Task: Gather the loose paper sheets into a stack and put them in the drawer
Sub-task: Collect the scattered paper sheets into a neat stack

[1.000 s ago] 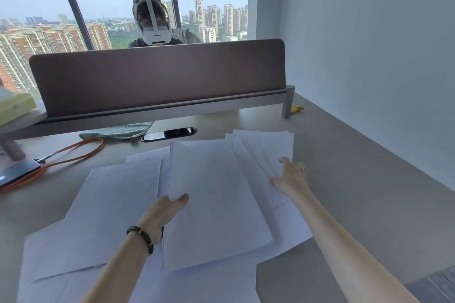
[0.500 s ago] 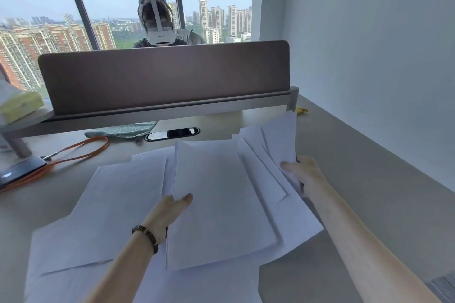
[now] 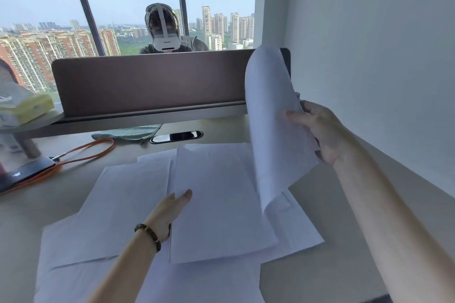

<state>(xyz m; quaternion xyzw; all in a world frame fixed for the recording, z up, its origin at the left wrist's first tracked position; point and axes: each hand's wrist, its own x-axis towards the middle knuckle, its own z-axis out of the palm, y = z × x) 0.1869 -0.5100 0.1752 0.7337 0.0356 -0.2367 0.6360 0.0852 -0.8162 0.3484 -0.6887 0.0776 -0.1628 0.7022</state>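
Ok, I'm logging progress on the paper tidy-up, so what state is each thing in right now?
Lifted sheets: raised off the desk, curled, held at their right edge.
Sheets on the desk: spread loose, overlapping, not stacked.
Right hand: grips the lifted sheets.
Left hand: rests at the left edge of the middle sheet.
Drawer: not in view.

Both forearms are bare, with no sleeve in sight on either. The left hand (image 3: 170,211) wears a bracelet (image 3: 148,233) of small dark beads, brown and black, snug round the wrist. The right hand (image 3: 320,130) carries no ring, watch or band
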